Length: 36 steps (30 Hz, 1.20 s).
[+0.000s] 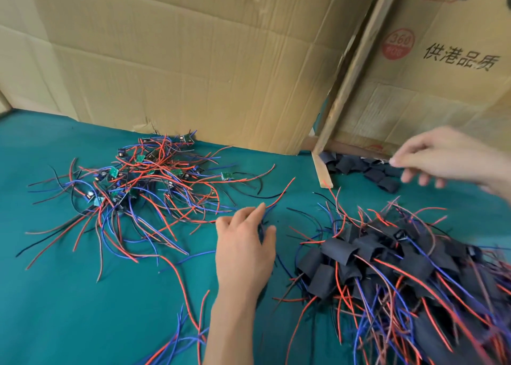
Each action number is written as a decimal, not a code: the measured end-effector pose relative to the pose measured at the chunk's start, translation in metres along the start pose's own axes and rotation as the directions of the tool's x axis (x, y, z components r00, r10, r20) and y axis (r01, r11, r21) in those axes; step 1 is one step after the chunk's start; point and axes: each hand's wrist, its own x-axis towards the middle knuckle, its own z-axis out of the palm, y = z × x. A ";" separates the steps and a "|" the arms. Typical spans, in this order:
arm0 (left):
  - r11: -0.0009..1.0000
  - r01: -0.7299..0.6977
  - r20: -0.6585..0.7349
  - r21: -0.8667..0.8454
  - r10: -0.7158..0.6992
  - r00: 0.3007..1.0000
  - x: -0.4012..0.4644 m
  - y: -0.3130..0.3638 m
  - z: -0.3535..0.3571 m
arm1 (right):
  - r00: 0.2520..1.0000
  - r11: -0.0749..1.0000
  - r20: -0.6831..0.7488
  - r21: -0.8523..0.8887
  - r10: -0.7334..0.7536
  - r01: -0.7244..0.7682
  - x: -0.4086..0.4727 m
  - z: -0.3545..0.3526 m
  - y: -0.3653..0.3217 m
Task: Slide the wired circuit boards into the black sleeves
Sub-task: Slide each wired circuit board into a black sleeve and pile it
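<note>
1. Where the teal cloth (69, 295) covers the table, everything else sits on it, so it serves as the landmark; creased cardboard sheets (193, 60) stand upright along its far edge, the right one printed with a red round stamp and black characters.
2. On the cloth's right near part lies a big heap of sleeved boards (401, 268), black tubes with red and blue wires trailing out.
3. On the cloth's left far part lies a tangle of bare wired circuit boards (132, 182), small green boards among red, blue and black leads.
4. At the cloth's far right edge, beside a wooden strip (322, 171), lies a small cluster of empty black sleeves (367, 171).
5. Over the cloth's middle, the left hand (243, 243) rests palm down, fingers loosely curved onto blue and red wire ends (whether it grips any I cannot tell).
6. Above the empty sleeves the right hand (442, 160) hovers, blurred, thumb and forefinger close together, other fingers spread; what it pinches, if anything, is unclear.
</note>
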 end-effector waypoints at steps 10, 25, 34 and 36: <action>0.984 0.128 -0.084 -0.127 -0.139 0.987 0.004 -0.002 -0.007 | 0.992 0.993 0.122 -0.115 0.022 -0.008 0.090 0.089 -0.030; 0.398 0.351 0.216 -0.848 -0.345 0.913 0.011 0.000 -0.014 | 0.991 0.992 -0.116 -0.114 -0.060 0.047 0.082 0.099 -0.023; 0.218 0.370 0.288 -0.903 -0.330 0.899 0.012 0.008 -0.014 | 0.954 0.833 -0.005 0.486 -0.301 0.265 -0.025 0.080 -0.079; 0.172 0.372 0.307 -0.912 -0.313 0.899 0.012 0.010 -0.015 | 0.954 0.810 0.027 0.536 -0.298 0.238 -0.043 0.090 -0.087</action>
